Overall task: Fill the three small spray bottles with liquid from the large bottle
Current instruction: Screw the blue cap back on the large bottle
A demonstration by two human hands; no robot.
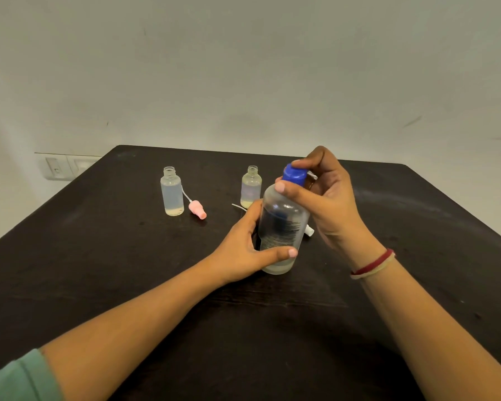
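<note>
1. Standing just right of the middle of the dark table (99, 256), the large bottle (282, 227) is a clear, faintly frosted cylinder with rounded shoulders, a dark block of print on its side and a pale layer at its base. It leans slightly, top toward 1 o'clock.
2. The blue cap (294, 174) sits on the neck of the large bottle.
3. The left hand (243, 250) grasps the bottle's lower body, thumb laid across the front near the base, fingers wrapped round the far side.
4. The right hand (327, 198), forearm lying toward 4 o'clock, pinches the blue cap between thumb and curled fingers. Red and pale bands (372, 264) circle its wrist.
5. The first small bottle (171, 192) stands upright at 10 o'clock from the large bottle, well apart. It is uncapped and holds clear liquid that is yellowish at the bottom.
6. A pink spray head (198, 209) with a thin tube lies on the table just beside that bottle, at its 4 o'clock.
7. The second small bottle (251, 186) stands upright at 11 o'clock, near the large bottle, uncapped and holding pale yellowish liquid.
8. A thin white tube (237, 206) lies near its base, one end hidden behind the left hand.
9. A white part (309, 230) shows from behind the large bottle at 3 o'clock; its identity cannot be told.
</note>
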